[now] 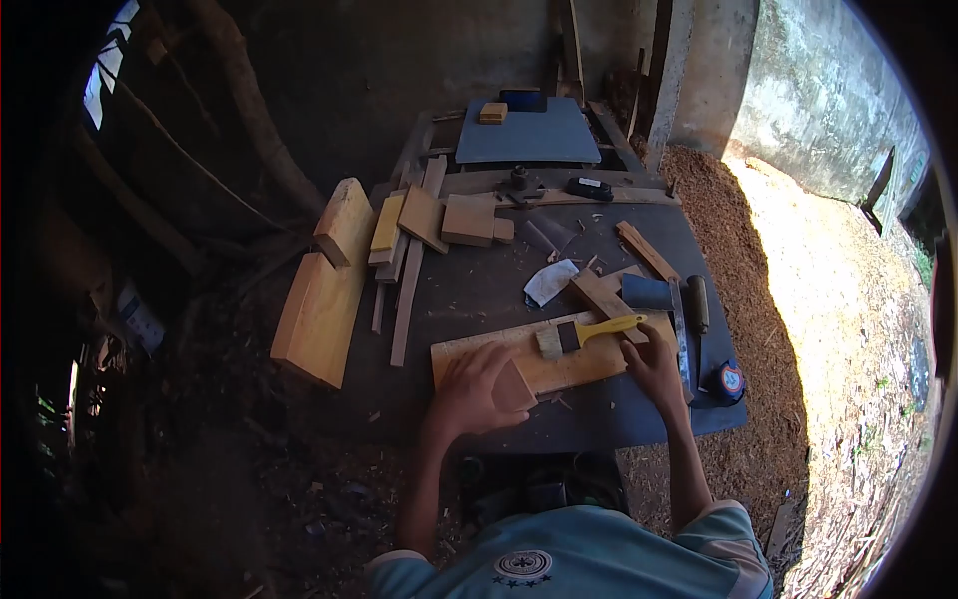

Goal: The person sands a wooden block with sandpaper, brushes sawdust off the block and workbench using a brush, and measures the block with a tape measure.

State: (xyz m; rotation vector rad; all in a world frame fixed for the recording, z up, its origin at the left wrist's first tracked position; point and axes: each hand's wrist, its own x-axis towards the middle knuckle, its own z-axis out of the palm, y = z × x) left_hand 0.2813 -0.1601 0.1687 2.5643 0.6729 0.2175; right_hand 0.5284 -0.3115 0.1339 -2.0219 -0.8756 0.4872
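My right hand (654, 361) is closed around the end of a yellow-handled paintbrush (607, 327), its pale bristles pointing left above a light wooden board (574, 369). On the board's left end rests my left hand (479, 384), fingers wrapped over a small wooden block (513, 389). Part of that block is hidden under the palm. Just beyond the brush lie a short wood strip (599, 297), a crumpled white cloth or paper (550, 283) and a dark blue-grey piece (647, 292) that I cannot name.
Wooden blocks and strips (421, 215) crowd the dark table's (469, 299) left side, beside two thick planks (317, 309). A tape measure (729, 381) and a wooden-handled tool (698, 304) lie at the right edge. Behind stands a blue-grey board (524, 140). Shavings cover the ground.
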